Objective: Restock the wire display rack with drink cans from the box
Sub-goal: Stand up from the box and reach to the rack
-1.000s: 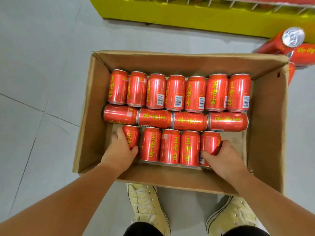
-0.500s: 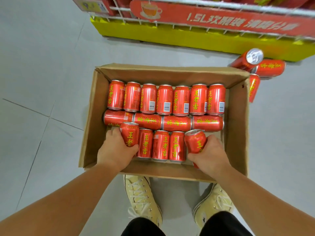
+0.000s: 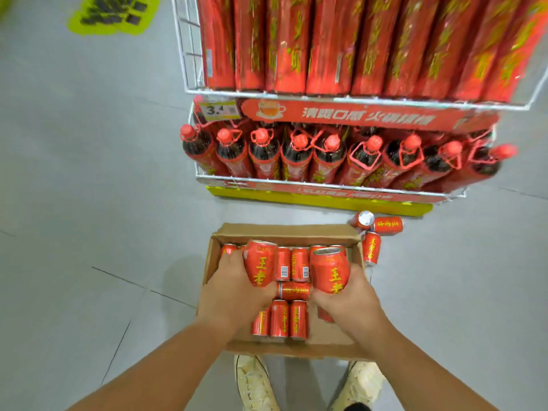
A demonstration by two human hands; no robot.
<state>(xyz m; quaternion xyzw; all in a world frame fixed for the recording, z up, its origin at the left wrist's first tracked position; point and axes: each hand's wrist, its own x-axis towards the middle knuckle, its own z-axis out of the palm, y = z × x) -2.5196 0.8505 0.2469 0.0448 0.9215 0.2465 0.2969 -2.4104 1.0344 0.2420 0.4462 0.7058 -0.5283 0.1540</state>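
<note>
An open cardboard box (image 3: 284,231) sits on the floor in front of my shoes, holding several red drink cans lying on their sides. My left hand (image 3: 234,295) grips one red can (image 3: 261,264) upright, lifted above the box. A second red can (image 3: 330,269) is held upright in my right hand (image 3: 347,304), also raised over the box. Ahead stands the white wire display rack (image 3: 326,97); its upper tier holds tall red packs and its lower tier (image 3: 323,183) holds dark bottles with red caps.
Three loose red cans (image 3: 385,226) lie on the grey tile floor to the right of the box, near the rack's yellow base (image 3: 320,200). A price tag (image 3: 219,109) hangs at the rack's left. My pale sneakers (image 3: 255,384) stand just behind the box.
Both hands have lifted their cans out of the box's near row and raised them. My view has tilted up, bringing the rack's two tiers into sight.
</note>
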